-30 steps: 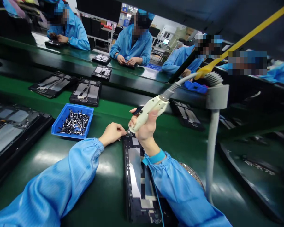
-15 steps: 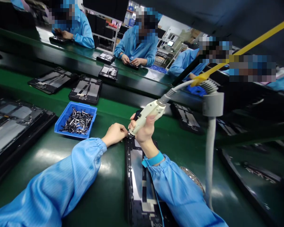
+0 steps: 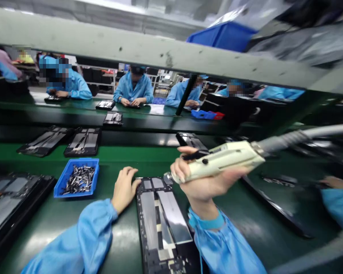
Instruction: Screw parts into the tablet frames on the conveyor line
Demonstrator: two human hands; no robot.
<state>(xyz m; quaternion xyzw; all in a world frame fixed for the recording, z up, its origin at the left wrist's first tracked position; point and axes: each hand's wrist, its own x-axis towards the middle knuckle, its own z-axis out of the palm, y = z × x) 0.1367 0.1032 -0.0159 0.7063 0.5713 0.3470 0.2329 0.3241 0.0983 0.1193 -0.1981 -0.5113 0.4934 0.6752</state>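
On our green belt (image 3: 131, 154), the right hand (image 3: 205, 186) grips an electric screwdriver (image 3: 220, 161); the open left hand (image 3: 124, 189) touches a black device frame (image 3: 162, 224). Co-workers (image 3: 133, 85) in blue sit beyond.

**Cream electric screwdriver (image 3: 220, 161) beside a black tablet frame (image 3: 162, 224)**
Held level in the right hand (image 3: 205, 182), its bit points to 9 o'clock, just beside the frame's top corner. The frame lies flat, silver panels up, under the left hand's (image 3: 124, 190) touch at 11 o'clock.
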